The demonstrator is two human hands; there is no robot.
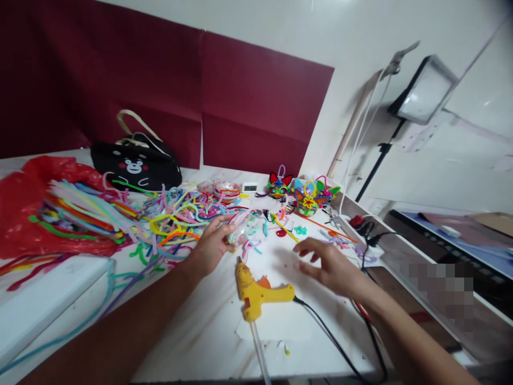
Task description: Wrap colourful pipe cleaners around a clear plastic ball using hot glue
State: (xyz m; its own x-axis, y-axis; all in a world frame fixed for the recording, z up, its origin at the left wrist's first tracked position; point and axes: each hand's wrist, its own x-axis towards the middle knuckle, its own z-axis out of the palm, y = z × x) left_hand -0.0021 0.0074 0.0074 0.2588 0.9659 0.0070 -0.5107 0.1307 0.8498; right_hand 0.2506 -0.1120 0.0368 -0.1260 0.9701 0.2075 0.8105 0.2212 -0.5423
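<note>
My left hand (211, 245) reaches over the white table (208, 331) and its fingers close round a small clear plastic piece (242, 229) beside a heap of coloured pipe cleaners (176, 216). My right hand (326, 266) hovers flat above the table, fingers spread, holding nothing. A yellow glue gun (256, 291) lies between the two hands, its black cord (332, 339) running toward the near edge.
A red plastic bag (28, 203) with long pipe cleaners lies at left, a black bear bag (136, 166) behind. Colourful pipe-cleaner figures (308, 197) stand at the back right, near a power strip (360, 222). A lamp stand (420, 96) rises at right.
</note>
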